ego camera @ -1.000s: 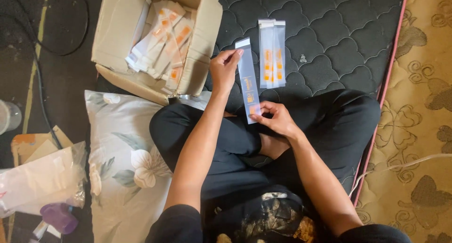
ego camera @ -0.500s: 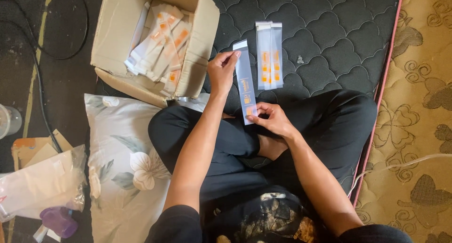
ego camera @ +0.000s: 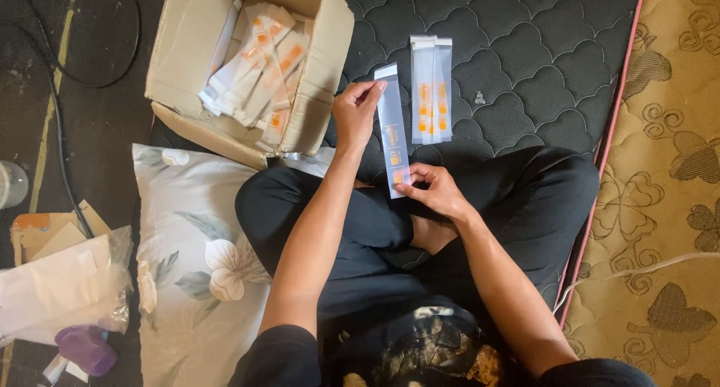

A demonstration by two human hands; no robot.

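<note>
Little is changed since the earlier pictures. The long clear packet (ego camera: pixel 393 136) is now held a touch nearer the cardboard box (ego camera: pixel 247 64). The left hand (ego camera: pixel 355 113) is kept pinching its top end, the right hand (ego camera: pixel 437 193) its bottom end, as before.

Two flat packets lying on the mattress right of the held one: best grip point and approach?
Probably the near short end of the two flat packets, pinched thumb over, fingers under, coming from the person's side. They lie flat on the quilted mattress, long axis pointing away, so an end edge lifts easier than the faces. Both hands hold another packet.
</note>
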